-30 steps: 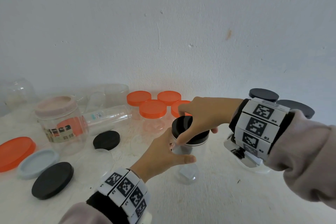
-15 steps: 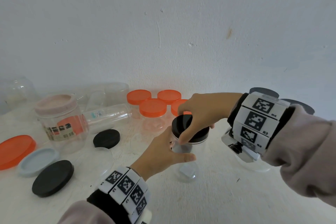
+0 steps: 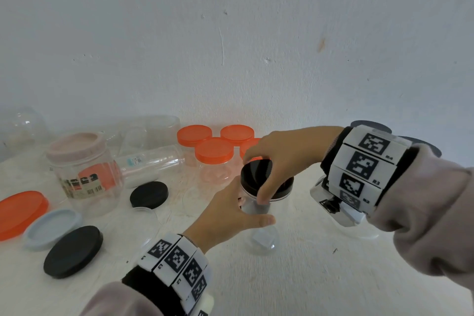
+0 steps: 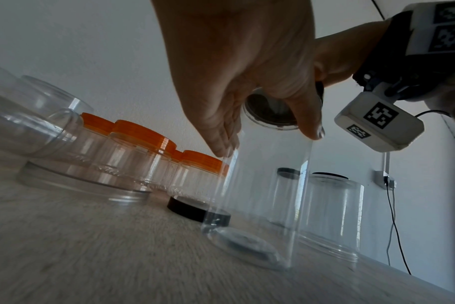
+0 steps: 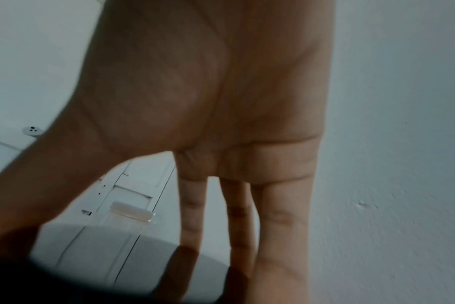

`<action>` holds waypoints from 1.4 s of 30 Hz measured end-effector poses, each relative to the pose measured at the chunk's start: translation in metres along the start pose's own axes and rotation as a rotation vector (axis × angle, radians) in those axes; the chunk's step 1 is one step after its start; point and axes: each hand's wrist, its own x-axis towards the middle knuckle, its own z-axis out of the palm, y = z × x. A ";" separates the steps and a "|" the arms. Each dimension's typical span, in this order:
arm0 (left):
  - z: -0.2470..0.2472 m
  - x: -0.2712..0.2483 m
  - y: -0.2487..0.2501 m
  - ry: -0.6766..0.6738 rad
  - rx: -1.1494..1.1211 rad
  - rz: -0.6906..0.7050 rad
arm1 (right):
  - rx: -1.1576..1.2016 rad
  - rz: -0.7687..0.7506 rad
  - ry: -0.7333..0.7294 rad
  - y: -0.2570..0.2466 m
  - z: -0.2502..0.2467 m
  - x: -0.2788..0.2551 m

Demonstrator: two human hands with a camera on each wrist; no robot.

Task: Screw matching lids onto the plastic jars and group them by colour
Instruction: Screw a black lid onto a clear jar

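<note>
The person stands a tall clear jar (image 3: pixel 261 226) upright on the white table (image 3: pixel 307 277), near the middle, and works at it with both hands. The left hand (image 3: pixel 225 215) wraps the upper part of the jar from the near side, thumb stretched across the front and fingers curled round the wall; from the left wrist view the fingertips (image 4: pixel 222 144) press against the clear plastic. The right hand (image 3: pixel 284 159) comes down from above, fingers arched and spread just wide enough to clamp the rim of the black lid (image 3: pixel 256 177) sitting on the jar's mouth, thumb on the near edge. Behind the jar stands a cluster of orange-lidded jars (image 3: pixel 214 159). To the left lie two loose black lids (image 3: pixel 73 251), a pale blue lid (image 3: pixel 52 228), an orange lid (image 3: pixel 21 213) and a labelled jar with a pink lid (image 3: pixel 84 174).
</note>
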 end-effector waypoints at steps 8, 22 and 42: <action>0.000 0.001 -0.002 -0.001 -0.006 -0.010 | -0.003 0.015 -0.106 -0.002 -0.004 -0.003; 0.000 0.000 -0.003 -0.020 -0.020 -0.010 | -0.044 0.078 -0.066 -0.004 -0.001 0.000; -0.001 0.000 -0.001 -0.028 -0.031 0.000 | -0.035 -0.013 -0.117 -0.009 -0.009 -0.005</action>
